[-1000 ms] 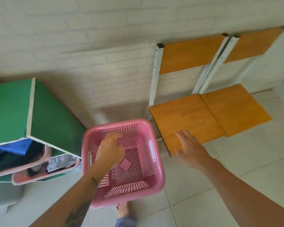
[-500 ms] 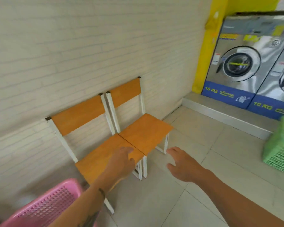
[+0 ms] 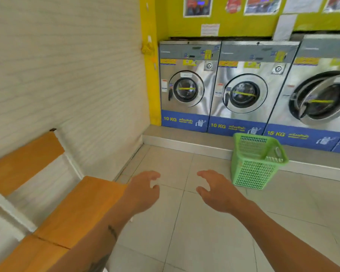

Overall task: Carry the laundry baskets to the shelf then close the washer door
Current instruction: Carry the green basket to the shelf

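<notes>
A green laundry basket (image 3: 256, 160) stands empty on the tiled floor in front of the washers, against their raised step. The 15 KG washer (image 3: 320, 99) at the right has its round door (image 3: 322, 101) ajar. My left hand (image 3: 143, 190) and my right hand (image 3: 217, 190) hover side by side over the floor, fingers loosely curled, holding nothing. The green basket lies ahead and to the right of my right hand. The pink basket and the shelf are out of view.
Two 10 KG washers (image 3: 186, 89) with closed doors stand left of the 15 KG one. Two orange-seated chairs (image 3: 73, 209) line the white brick wall (image 3: 67, 75) at my left. A grey raised step (image 3: 185, 140) runs under the machines.
My view has swung right, from the pink basket and green shelf to the washers. My left hand let go of the pink basket; both hands now reach forward empty.
</notes>
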Tool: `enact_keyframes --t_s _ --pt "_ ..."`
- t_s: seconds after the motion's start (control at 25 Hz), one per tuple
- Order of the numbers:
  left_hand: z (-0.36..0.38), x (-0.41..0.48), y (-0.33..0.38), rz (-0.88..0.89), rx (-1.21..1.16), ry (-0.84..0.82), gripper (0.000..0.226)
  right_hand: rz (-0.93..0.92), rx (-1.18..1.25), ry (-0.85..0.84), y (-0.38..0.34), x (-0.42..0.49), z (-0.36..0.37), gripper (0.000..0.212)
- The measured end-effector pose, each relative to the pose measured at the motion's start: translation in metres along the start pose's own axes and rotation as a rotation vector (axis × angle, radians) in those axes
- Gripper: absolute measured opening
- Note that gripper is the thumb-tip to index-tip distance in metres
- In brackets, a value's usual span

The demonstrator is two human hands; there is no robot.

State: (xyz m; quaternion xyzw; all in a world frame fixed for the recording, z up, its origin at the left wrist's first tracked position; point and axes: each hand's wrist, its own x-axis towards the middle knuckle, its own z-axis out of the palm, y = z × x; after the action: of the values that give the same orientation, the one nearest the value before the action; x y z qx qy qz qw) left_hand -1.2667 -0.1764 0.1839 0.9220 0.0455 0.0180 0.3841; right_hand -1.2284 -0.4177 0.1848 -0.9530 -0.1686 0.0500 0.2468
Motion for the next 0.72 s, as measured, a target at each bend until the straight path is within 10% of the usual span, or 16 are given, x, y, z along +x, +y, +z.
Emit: enact_keyframes --t_s 0.72 --pt "0.270 0.436 0.228 0.328 0.070 -0.378 0.054 0.493 0.117 0.276 0.382 0.216 -0.203 0.058"
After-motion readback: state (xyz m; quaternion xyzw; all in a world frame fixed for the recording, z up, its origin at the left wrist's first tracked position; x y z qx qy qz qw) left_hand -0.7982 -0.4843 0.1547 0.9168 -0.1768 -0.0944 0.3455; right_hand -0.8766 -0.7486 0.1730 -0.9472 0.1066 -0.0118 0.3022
